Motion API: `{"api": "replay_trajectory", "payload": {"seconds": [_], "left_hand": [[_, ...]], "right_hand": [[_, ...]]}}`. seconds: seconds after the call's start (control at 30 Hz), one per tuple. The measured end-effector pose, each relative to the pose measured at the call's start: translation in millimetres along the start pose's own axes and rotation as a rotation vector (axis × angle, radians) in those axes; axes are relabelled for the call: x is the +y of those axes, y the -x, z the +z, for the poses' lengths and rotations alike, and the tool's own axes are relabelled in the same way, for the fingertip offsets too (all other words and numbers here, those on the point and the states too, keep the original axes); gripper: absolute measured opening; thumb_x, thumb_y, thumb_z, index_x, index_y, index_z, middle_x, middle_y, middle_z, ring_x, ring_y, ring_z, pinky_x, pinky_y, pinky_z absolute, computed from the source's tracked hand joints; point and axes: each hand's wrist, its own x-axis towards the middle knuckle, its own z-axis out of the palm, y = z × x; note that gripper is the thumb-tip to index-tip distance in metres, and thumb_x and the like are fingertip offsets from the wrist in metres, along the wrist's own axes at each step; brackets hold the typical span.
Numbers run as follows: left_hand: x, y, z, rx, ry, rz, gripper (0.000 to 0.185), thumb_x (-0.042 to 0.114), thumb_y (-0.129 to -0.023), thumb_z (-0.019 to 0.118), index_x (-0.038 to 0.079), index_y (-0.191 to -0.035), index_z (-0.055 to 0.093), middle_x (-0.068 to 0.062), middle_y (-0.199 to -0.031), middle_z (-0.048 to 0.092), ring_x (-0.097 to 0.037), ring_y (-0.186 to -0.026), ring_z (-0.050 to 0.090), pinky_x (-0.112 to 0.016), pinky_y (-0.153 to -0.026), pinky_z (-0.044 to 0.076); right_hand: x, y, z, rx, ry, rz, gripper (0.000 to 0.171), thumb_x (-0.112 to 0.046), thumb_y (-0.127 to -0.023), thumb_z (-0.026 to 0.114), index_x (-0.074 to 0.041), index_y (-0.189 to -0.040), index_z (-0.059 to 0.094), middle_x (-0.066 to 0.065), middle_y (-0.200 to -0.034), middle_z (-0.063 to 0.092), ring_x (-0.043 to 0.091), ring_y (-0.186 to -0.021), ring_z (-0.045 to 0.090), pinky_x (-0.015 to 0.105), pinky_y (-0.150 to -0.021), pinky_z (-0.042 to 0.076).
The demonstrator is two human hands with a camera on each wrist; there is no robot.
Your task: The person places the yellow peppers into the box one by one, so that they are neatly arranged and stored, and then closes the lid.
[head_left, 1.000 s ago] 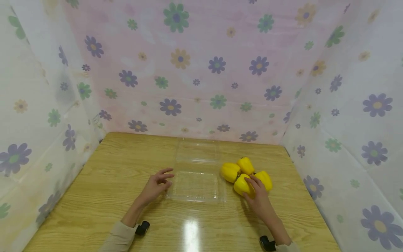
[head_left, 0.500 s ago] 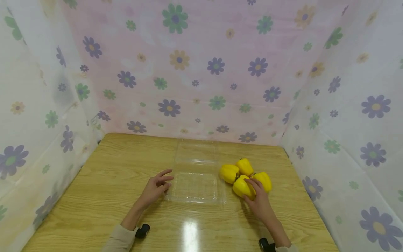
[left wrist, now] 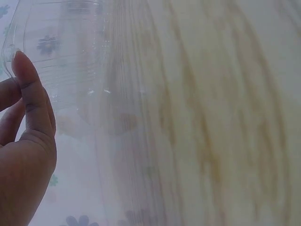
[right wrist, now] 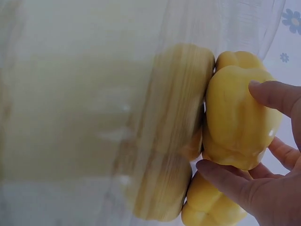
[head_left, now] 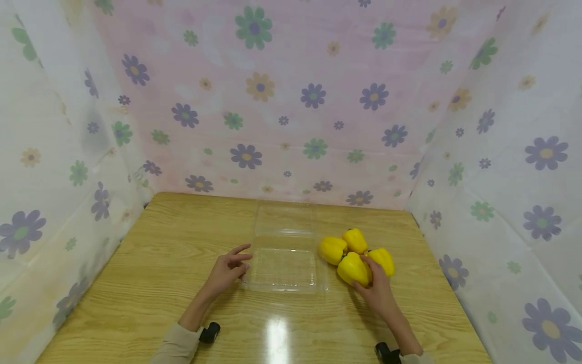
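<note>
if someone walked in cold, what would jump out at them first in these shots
The cluster of four yellow bell peppers on the wooden table, right of centre, where the right hand grips the nearest pepper. Next comes the clear plastic clamshell box lying open mid-table, with the left hand touching its left edge. Flower-patterned sheets wall in the table on three sides.

Yellow pepper (head_left: pixel 353 268) gripped, beside open clear clamshell (head_left: pixel 283 263) on table.

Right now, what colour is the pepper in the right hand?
Yellow: the pepper the right hand holds, clearest in the right wrist view.
</note>
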Motion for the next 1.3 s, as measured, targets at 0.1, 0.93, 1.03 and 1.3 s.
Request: {"api": "replay_trajectory", "payload": {"seconds": [0.1, 0.93, 1.03, 1.3], "left_hand": [[0.3, 0.3, 0.8, 0.004, 0.001, 0.007, 0.035, -0.006, -0.098, 0.061, -0.022, -0.129, 0.057, -0.034, -0.156, 0.034, -0.017, -0.069, 0.061, -0.022, -0.06, 0.056], [0.4, 0.4, 3.5, 0.039, -0.019, -0.036, 0.035, -0.006, -0.1, 0.058, -0.02, -0.132, 0.056, -0.03, -0.156, 0.037, -0.008, -0.071, 0.055, -0.018, -0.06, 0.051], [0.4, 0.0, 3.1, 0.025, -0.016, -0.038, 0.036, -0.005, -0.1, 0.057, -0.02, -0.133, 0.055, -0.03, -0.157, 0.037, -0.007, -0.073, 0.055, -0.018, -0.061, 0.051], [2.6, 2.7, 3.1, 0.026, 0.007, -0.068, 0.036, -0.007, -0.1, 0.056, -0.021, -0.133, 0.054, -0.028, -0.158, 0.037, -0.009, -0.073, 0.054, -0.018, -0.061, 0.051]], "right_hand": [[1, 0, 1, 0.004, -0.006, -0.003, 0.072, 0.001, -0.087, 0.078, 0.004, -0.148, 0.042, 0.033, -0.148, 0.041, 0.052, -0.137, 0.038, 0.071, -0.109, 0.034], [-2, 2, -13, 0.005, -0.047, 0.136, 0.075, -0.021, -0.089, 0.082, -0.001, -0.15, 0.045, 0.021, -0.15, 0.05, 0.037, -0.122, 0.057, 0.045, -0.098, 0.052], [-3, 6, -15, 0.041, -0.039, 0.116, 0.073, -0.019, -0.087, 0.083, 0.0, -0.148, 0.048, 0.021, -0.146, 0.053, 0.033, -0.112, 0.06, 0.029, -0.087, 0.054], [1, 7, -15, 0.089, -0.206, 0.033, 0.072, -0.007, -0.083, 0.085, -0.007, -0.147, 0.052, 0.016, -0.146, 0.051, 0.007, -0.108, 0.058, 0.02, -0.08, 0.056]]}}
